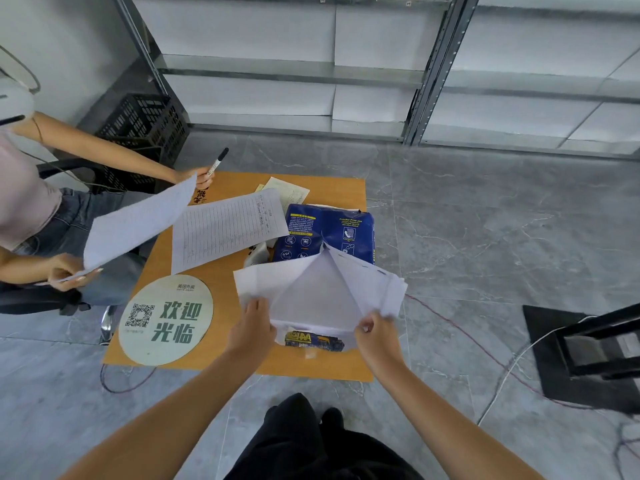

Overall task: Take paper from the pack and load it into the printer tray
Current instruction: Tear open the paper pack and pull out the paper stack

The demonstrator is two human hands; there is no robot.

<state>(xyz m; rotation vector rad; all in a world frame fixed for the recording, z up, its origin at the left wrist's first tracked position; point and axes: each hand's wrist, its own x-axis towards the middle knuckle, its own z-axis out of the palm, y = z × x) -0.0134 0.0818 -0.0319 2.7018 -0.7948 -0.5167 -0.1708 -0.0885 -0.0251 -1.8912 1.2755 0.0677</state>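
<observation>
A blue paper pack (329, 233) lies on a low orange table (221, 362), its near end torn open into white wrapper flaps (374, 285). White paper (318, 299) shows inside the opening. My left hand (252, 327) grips the left flap. On the right flap's edge my right hand (375, 332) pinches shut. A crumpled blue strip of wrapper (313, 341) hangs below the opening. No printer tray is in view.
A second person sits at the left holding a sheet (138, 223) and a marker (217, 162). A lined form (225, 226) and a round sign (166, 320) lie on the table. A black crate (145, 133), metal shelves (298, 67) and a black stand (595, 344) surround it.
</observation>
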